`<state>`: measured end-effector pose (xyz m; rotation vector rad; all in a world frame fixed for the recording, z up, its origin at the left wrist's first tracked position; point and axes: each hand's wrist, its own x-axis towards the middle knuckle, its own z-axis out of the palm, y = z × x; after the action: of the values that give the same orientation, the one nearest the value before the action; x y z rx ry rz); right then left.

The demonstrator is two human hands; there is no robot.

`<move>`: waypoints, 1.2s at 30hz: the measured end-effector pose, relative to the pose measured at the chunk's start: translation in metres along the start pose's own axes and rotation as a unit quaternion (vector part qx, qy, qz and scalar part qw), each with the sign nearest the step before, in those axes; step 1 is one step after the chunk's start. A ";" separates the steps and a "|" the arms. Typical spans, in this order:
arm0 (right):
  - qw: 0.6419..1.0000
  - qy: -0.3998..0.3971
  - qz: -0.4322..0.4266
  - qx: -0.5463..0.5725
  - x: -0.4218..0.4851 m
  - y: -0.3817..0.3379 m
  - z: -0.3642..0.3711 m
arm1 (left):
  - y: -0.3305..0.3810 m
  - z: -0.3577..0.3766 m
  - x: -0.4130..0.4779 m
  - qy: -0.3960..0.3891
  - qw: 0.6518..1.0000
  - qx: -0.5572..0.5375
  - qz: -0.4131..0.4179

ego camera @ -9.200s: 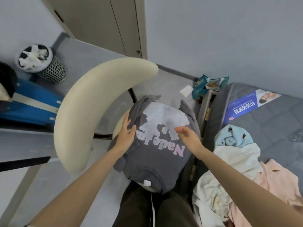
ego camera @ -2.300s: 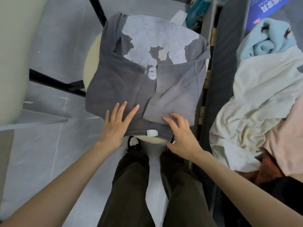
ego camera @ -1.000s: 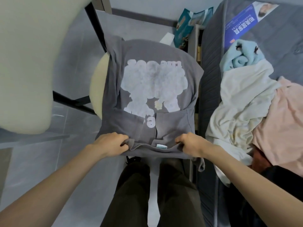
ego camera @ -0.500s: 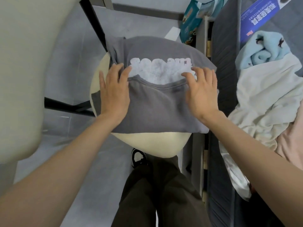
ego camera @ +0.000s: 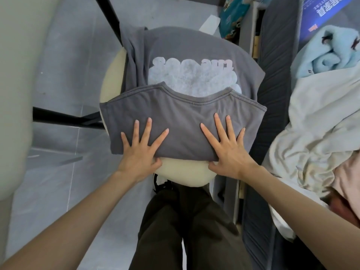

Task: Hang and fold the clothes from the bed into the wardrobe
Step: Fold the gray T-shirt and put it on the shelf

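Observation:
A grey T-shirt (ego camera: 187, 106) with a pale print lies folded on a cream round chair seat (ego camera: 187, 175). Its collar half is folded over towards the far side, and the print shows beyond the neckline. My left hand (ego camera: 141, 148) lies flat on the near left of the folded part with fingers spread. My right hand (ego camera: 228, 147) lies flat on the near right, fingers spread too. Both thumbs sit at the near fold edge. More clothes are heaped on the bed at the right: a white garment (ego camera: 315, 121), a light blue one (ego camera: 321, 53) and a pink one (ego camera: 348, 184).
The grey mattress edge (ego camera: 272, 45) runs along the right of the chair. The cream chair back (ego camera: 13, 78) fills the left side. Black chair legs (ego camera: 64, 117) cross the grey tiled floor. A blue label (ego camera: 329, 10) and a teal packet (ego camera: 231, 14) lie at the top right. My legs stand below the seat.
Both hands have slid back from the neckline to the near edge of the folded shirt, flattening it. Earlier they gripped the collar edge and folded it away over the print.

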<state>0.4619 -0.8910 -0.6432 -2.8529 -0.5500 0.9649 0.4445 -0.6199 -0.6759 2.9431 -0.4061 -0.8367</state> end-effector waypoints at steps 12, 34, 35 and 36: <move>0.998 0.050 0.043 0.013 -0.017 -0.004 -0.007 | 0.004 -0.038 0.001 -0.047 0.988 0.140 -0.041; 0.987 0.079 0.142 -0.003 -0.029 -0.008 -0.071 | -0.014 -0.118 -0.018 0.004 0.992 0.002 -0.124; 0.982 0.118 0.149 -0.006 -0.022 -0.005 -0.076 | -0.017 -0.121 -0.010 0.052 0.991 0.004 -0.127; 0.974 0.164 0.154 -0.009 -0.015 -0.002 -0.080 | -0.019 -0.122 -0.003 0.095 0.987 0.014 -0.130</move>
<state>0.4981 -0.8909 -0.5706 -3.0782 -0.0869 0.4956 0.5107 -0.6034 -0.5726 3.1085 -0.0208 -0.5658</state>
